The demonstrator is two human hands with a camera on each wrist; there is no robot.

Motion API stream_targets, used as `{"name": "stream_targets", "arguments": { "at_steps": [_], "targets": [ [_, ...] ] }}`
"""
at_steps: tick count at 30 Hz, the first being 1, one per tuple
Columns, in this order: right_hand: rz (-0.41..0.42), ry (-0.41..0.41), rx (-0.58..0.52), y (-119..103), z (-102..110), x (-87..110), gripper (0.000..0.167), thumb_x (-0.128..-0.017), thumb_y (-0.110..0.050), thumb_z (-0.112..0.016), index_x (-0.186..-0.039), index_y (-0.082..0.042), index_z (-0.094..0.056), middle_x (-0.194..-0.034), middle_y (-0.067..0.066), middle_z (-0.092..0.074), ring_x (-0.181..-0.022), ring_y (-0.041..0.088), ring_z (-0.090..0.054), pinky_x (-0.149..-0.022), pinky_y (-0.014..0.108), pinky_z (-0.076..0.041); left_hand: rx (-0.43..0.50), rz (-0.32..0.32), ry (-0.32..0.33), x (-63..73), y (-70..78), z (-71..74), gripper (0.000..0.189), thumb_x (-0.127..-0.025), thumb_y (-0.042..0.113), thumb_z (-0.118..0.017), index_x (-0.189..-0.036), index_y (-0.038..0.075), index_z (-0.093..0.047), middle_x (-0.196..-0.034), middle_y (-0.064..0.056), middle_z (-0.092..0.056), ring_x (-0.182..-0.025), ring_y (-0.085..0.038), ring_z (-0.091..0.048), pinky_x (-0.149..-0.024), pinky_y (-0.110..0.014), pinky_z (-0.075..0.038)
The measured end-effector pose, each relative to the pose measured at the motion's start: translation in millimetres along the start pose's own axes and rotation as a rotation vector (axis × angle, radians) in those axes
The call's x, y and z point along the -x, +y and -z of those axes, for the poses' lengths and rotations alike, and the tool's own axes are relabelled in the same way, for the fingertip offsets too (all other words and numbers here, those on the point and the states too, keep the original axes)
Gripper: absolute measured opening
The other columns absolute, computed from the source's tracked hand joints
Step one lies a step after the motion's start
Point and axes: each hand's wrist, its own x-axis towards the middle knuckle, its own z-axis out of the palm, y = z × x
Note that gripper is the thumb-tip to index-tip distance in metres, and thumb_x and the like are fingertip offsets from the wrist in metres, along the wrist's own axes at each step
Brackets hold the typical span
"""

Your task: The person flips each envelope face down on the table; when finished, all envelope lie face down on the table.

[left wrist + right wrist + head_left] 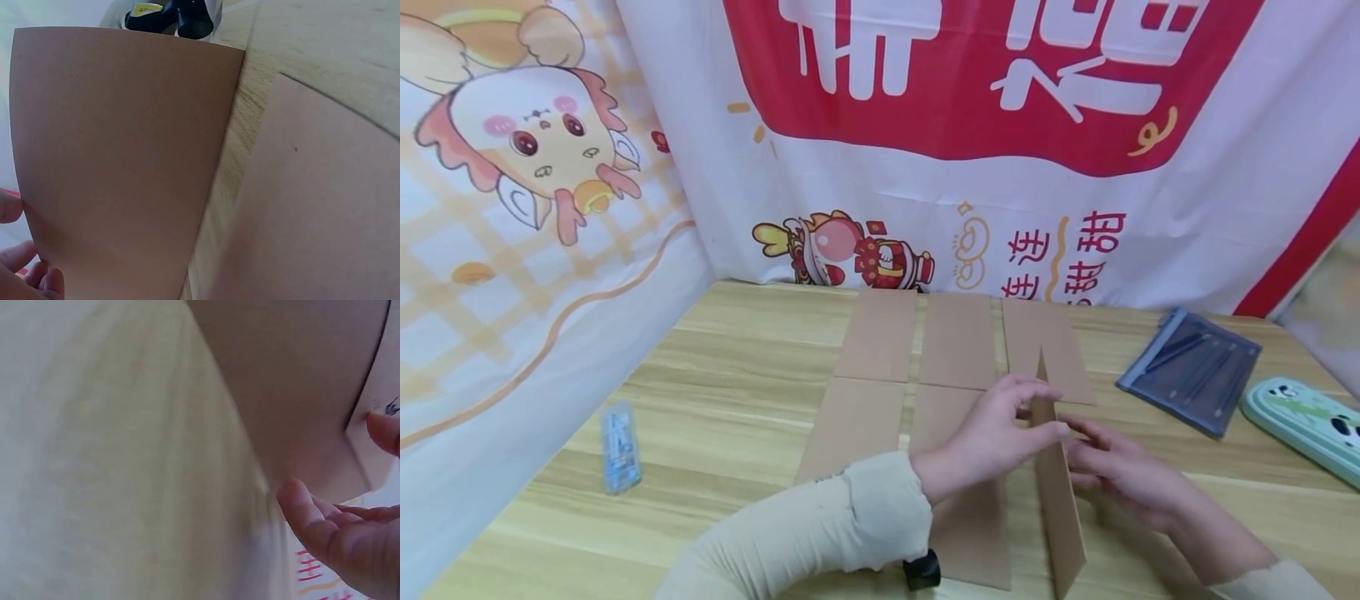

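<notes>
A brown cardboard sheet (1058, 492) stands on its long edge, nearly upright on the wooden table. My left hand (992, 437) pinches its upper edge; in the left wrist view the fingertips (19, 256) lie along that edge. On the sheet's right side is my right hand (1131, 475), its fingers loosely extended towards the cardboard. The right wrist view shows its fingertips (292, 490) close by the sheet (287, 381); whether they touch it I cannot tell. Several flat cardboard pieces, among them one at the back right (1048, 350), lie in rows, partly hidden by the left arm.
To the right lie a dark mesh zip pouch (1198, 367) with slim items inside and a green panda-pattern case (1303, 425). A small clear box with blue contents (621, 448) sits on the left. Printed cloth (857, 187) hangs behind the table.
</notes>
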Motion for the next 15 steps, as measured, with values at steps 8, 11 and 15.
{"name": "stream_targets", "arguments": {
  "at_steps": [8,11,15],
  "targets": [
    [0.147,0.308,0.261,-27,-14,15.1,0.055,-0.095,-0.010,-0.048,-0.140,0.008,-0.022,-0.108,-0.001,-0.062,-0.093,0.002,-0.060,-0.077,0.019,-0.053,-0.015,0.010,-0.006,1.6,-2.5,-2.9,0.037,-0.084,0.028,-0.067,-0.119,0.018,-0.061,-0.126,0.004,-0.050,-0.101,-0.011,-0.055,-0.083,-0.019,-0.047],
    [0.168,0.354,0.377,-36,-25,20.0,0.055,-0.095,-0.010,-0.050,-0.141,0.005,-0.025,-0.094,0.001,-0.063,-0.079,0.004,-0.061,-0.067,0.021,-0.054,-0.004,0.011,-0.004,1.5,-3.6,-3.1,0.036,-0.085,0.028,-0.066,-0.119,0.019,-0.061,-0.123,0.005,-0.051,-0.100,-0.010,-0.055,-0.080,-0.018,-0.048],
    [0.135,0.336,0.477,-46,-38,24.7,0.063,-0.093,-0.015,-0.055,-0.143,0.004,-0.022,-0.073,0.004,-0.056,-0.057,0.008,-0.052,-0.050,0.025,-0.049,0.006,-0.011,0.000,0.2,-5.7,-3.1,0.035,-0.086,0.026,-0.066,-0.120,0.019,-0.061,-0.119,0.005,-0.052,-0.099,-0.007,-0.054,-0.081,-0.016,-0.046]
  ]
}}
